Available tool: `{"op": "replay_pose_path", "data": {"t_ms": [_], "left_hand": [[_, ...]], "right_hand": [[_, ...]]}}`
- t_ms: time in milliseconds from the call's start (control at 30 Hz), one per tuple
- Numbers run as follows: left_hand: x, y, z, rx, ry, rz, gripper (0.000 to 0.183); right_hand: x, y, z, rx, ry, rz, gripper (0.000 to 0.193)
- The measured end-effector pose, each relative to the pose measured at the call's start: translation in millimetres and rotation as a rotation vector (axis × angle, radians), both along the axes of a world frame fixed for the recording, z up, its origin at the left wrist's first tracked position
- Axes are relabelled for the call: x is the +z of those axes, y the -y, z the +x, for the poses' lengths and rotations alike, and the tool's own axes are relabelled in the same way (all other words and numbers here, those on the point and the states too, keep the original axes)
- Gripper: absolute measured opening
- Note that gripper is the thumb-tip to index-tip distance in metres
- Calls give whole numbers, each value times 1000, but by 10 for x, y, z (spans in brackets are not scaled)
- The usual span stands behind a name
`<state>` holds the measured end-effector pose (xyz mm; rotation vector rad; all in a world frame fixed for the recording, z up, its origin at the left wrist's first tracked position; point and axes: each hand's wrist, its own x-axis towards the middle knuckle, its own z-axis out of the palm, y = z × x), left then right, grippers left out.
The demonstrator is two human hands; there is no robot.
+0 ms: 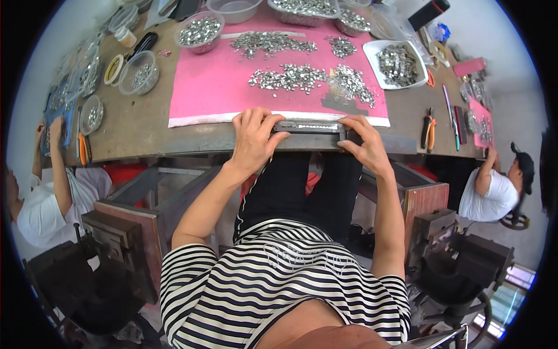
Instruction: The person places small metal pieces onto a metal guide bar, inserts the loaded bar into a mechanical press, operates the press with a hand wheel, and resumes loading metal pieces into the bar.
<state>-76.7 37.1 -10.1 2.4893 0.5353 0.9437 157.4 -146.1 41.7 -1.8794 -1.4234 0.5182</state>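
At the table's front edge I hold a long dark metal bar [308, 128] lengthwise, with a row of small shiny metal pieces along its top. My left hand [253, 138] grips its left end between thumb and fingers. Thumb and fingers of my right hand [366, 144] pinch the other end, near a small dark block-like part. Just beyond the bar lies a pink mat [221, 93] with a white front border. Loose silvery metal pieces [288, 78] are heaped on it in several piles. A dark flat strip [343, 106] rests by the right pile.
A white dish [374, 67] of metal pieces stands at the mat's right; a clear bowl [200, 46] sits at its far left corner. Orange-handled pliers [430, 131] lie to the right, another orange-handled tool [83, 150] to the left. People work at either side.
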Motion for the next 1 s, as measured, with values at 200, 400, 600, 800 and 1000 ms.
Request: {"op": "replay_pose_path", "data": {"t_ms": [200, 400, 600, 800, 1000], "left_hand": [[46, 132, 416, -196, 120, -142, 33], [286, 904, 1530, -632, 149, -448, 29], [284, 2707, 2794, -1173, 48, -664, 42], [33, 4071, 3536, -1434, -157, -966, 37], [132, 4679, 3665, -1500, -237, -1062, 35]], "right_hand": [[55, 562, -34, -177, 65, 157, 49], [360, 1813, -36, -537, 85, 205, 44], [452, 3502, -502, -1143, 205, 150, 41], [246, 3932, -680, -1472, 363, 94, 40], [37, 3740, -422, -1454, 456, 88, 52]]}}
